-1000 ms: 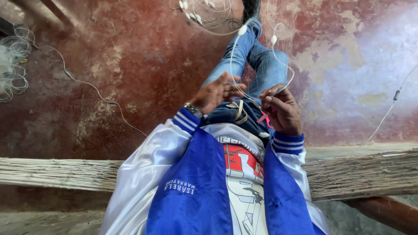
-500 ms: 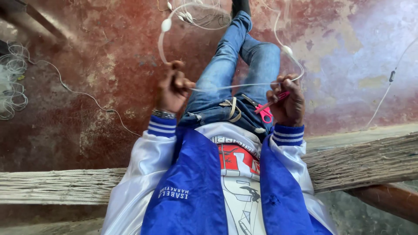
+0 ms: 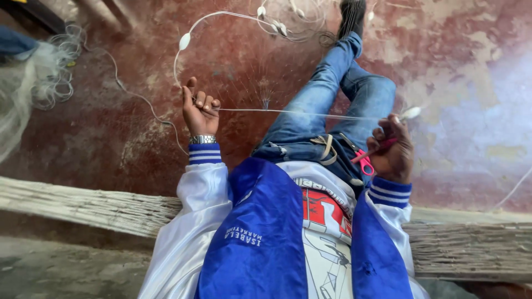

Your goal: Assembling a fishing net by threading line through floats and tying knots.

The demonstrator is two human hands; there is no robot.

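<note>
Line [image 3: 299, 114], thin, white, taut between left hand [image 3: 199, 111] and right hand [image 3: 393, 152].

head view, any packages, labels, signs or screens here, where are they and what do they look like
No packages, signs or screens.
Jacket lettering: small white print on the blue front panel, low centre.
Shirt graphic: red block with white shapes on a white shirt, between the jacket panels.
Wristwatch: silver band on the wrist of the left hand; no face visible.
</note>
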